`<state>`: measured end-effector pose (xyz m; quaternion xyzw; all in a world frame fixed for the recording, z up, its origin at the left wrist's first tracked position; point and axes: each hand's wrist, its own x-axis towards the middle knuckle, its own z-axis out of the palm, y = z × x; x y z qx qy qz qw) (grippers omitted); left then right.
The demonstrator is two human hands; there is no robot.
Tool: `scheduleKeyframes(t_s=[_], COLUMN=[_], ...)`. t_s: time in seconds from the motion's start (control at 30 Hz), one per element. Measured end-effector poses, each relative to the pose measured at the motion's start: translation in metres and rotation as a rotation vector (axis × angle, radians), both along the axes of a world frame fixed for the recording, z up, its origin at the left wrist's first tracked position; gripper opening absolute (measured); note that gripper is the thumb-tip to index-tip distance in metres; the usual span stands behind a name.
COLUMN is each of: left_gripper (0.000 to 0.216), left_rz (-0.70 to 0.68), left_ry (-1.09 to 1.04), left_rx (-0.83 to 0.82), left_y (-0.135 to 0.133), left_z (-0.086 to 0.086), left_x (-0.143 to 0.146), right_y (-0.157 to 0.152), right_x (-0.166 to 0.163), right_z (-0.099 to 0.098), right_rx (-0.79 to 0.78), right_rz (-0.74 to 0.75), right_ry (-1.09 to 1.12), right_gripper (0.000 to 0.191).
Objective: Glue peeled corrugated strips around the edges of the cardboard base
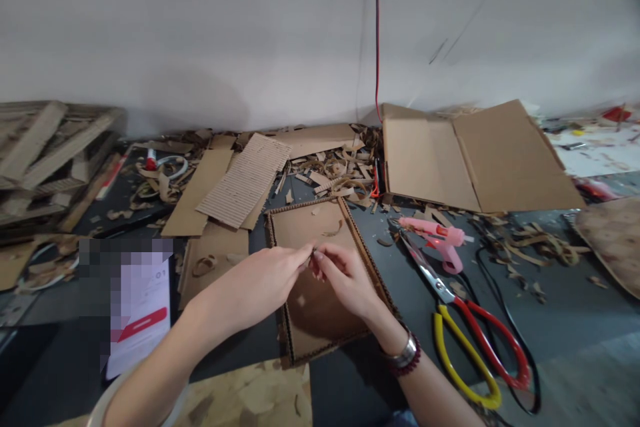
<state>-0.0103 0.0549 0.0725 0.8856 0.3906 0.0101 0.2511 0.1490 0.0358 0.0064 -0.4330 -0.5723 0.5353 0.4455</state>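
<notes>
My left hand (280,270) and my right hand (349,278) meet over a shallow cardboard tray (323,323), fingertips pinched together. A tiny dark bit shows between them, too small to name. The tray lies flat on the dark table, its low walls showing corrugated edges. Inside it, near its far end, lies a curled scrap of cardboard (333,229). To the right of my right hand are large scissors (440,290) with one red and one yellow handle, blades slightly apart. A pink glue gun (445,237) rests against their tips.
Corrugated cardboard sheets (245,180) and piled scraps (345,170) lie behind the tray. A folded cardboard piece (430,160) leans at the back right. A phone (143,313) is at the left, near a slatted cardboard structure (45,153). A black cable (500,307) loops beside the scissors.
</notes>
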Motion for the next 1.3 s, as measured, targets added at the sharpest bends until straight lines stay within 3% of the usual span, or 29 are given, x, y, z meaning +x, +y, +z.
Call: scheduleKeyframes(t_s=[0.27,0.97,1.3], left_gripper=[0.052,0.049,0.038], left_rz=[0.001,0.011,0.015], left_ry=[0.171,0.192,0.065], left_rx=[0.095,0.011,-0.038], left_y=[-0.01,-0.008,-0.003], left_z=[-0.003,0.008,0.007], left_x=[0.006,0.008,0.004], right_y=[0.0,0.0,0.002], right_x=[-0.001,-0.007,-0.008], right_z=[0.001,-0.002,-0.005], right_rx=[-0.025,-0.057,-0.074], right_rz=[0.028,0.005,-0.043], right_ry=[0.016,0.135,0.152], right_gripper=[0.03,0.032,0.032])
